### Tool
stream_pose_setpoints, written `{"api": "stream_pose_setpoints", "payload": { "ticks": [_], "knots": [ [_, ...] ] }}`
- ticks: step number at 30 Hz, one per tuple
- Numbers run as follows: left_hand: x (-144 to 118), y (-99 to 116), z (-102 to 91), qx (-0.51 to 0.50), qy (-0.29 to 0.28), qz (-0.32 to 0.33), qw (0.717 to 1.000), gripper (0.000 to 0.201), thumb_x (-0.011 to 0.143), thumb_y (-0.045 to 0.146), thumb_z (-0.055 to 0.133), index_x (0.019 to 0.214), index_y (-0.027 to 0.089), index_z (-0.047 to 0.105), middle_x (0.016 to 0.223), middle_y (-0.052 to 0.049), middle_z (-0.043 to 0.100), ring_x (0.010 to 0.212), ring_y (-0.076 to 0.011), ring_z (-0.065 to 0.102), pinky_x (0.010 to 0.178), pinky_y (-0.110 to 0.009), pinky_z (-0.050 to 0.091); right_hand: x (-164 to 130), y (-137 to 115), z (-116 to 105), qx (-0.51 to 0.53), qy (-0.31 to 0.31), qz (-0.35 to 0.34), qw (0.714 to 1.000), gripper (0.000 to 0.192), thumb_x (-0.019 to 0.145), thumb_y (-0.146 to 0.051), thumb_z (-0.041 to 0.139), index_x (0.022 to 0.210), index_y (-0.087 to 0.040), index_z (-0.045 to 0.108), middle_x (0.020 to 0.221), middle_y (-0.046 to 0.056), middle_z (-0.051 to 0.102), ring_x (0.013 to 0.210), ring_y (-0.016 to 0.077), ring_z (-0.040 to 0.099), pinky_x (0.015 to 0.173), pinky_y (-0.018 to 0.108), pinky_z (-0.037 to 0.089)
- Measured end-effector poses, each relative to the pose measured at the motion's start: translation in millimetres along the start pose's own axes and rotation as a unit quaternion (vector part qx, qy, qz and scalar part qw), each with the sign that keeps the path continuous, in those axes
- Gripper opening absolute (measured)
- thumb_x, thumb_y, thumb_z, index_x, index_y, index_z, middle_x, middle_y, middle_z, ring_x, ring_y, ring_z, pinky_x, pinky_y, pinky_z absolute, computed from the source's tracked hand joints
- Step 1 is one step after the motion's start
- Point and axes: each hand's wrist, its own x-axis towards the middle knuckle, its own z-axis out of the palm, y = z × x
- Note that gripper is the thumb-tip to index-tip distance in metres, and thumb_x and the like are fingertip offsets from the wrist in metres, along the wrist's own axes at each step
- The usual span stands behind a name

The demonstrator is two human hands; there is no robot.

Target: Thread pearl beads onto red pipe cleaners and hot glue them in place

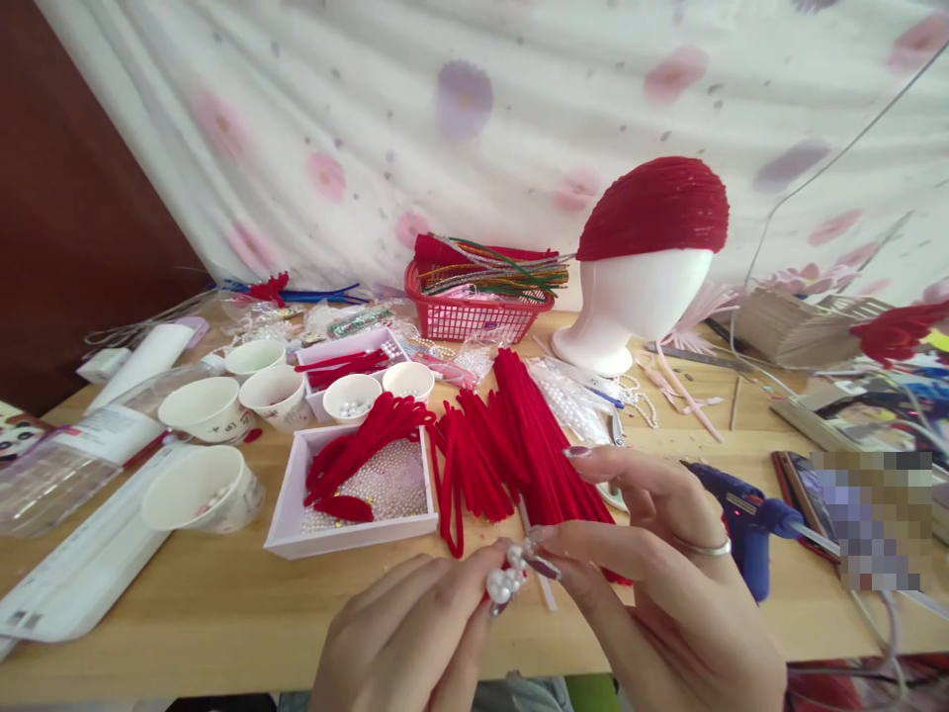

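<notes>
Close to the table's front edge, my left hand (415, 628) pinches a small cluster of white pearl beads (505, 581), one bead larger than the others. The thumb and index finger of my right hand (652, 574) close on the cluster's upper end; its other fingers are raised and bent, and one wears a ring. What joins the beads is too small to make out. Just beyond my hands lie bundles of red chenille stems (545, 445). Left of them, a white tray (352, 539) holds tiny pearl beads with red looped stems on top.
Paper cups (200, 489) stand at the left. A red basket (481, 321) of coloured stems sits at the back, beside a white mannequin head (638, 297) with a red cap. On the right lie a blue glue gun (752, 534) and a phone (805, 494).
</notes>
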Motion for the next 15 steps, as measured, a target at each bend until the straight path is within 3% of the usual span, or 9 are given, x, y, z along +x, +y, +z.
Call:
{"api": "stream_pose_setpoints", "payload": {
  "ticks": [7,11,13,15],
  "knots": [
    [-1.6,1.1,2.4,-0.032,-0.005,-0.011,0.999,0.027,0.099,0.007,0.054,0.122,0.016,0.066,0.101,-0.004,0.083,0.087,-0.0108,0.079,0.086,-0.014,0.06,-1.2,4.3,0.8,-0.005,0.036,-0.004,0.999,0.02,0.092,-0.001,0.067,0.091,-0.021,0.07,0.121,0.001,0.066,0.11,0.0177,0.061,0.1,0.034,0.047],
    [-2.8,-0.8,2.2,-0.07,-0.018,-0.019,0.997,0.033,0.096,0.003,0.056,0.125,0.016,0.065,0.104,-0.006,0.083,0.089,-0.0124,0.078,0.088,-0.016,0.06,-2.5,4.7,0.0,0.005,0.062,0.013,0.998,0.022,0.089,0.0,0.07,0.092,-0.021,0.073,0.115,0.0,0.069,0.106,0.0166,0.062,0.093,0.029,0.049],
    [-1.8,0.4,2.1,-0.108,-0.016,-0.056,0.992,0.032,0.095,0.003,0.056,0.121,0.018,0.068,0.099,-0.004,0.083,0.08,-0.0125,0.078,0.084,-0.019,0.062,-2.8,5.5,-0.5,0.008,0.084,0.027,0.996,0.021,0.089,-0.001,0.071,0.091,-0.022,0.073,0.111,0.0,0.069,0.102,0.017,0.063,0.088,0.03,0.049],
    [1.1,3.6,2.0,-0.185,-0.011,-0.152,0.971,0.024,0.096,0.009,0.057,0.108,0.022,0.073,0.085,0.0,0.082,0.064,-0.011,0.073,0.07,-0.017,0.061,-2.8,7.9,-1.2,0.011,0.103,0.054,0.993,0.02,0.089,-0.003,0.071,0.089,-0.023,0.073,0.108,0.001,0.068,0.1,0.0188,0.062,0.086,0.033,0.047]
  ]
}}
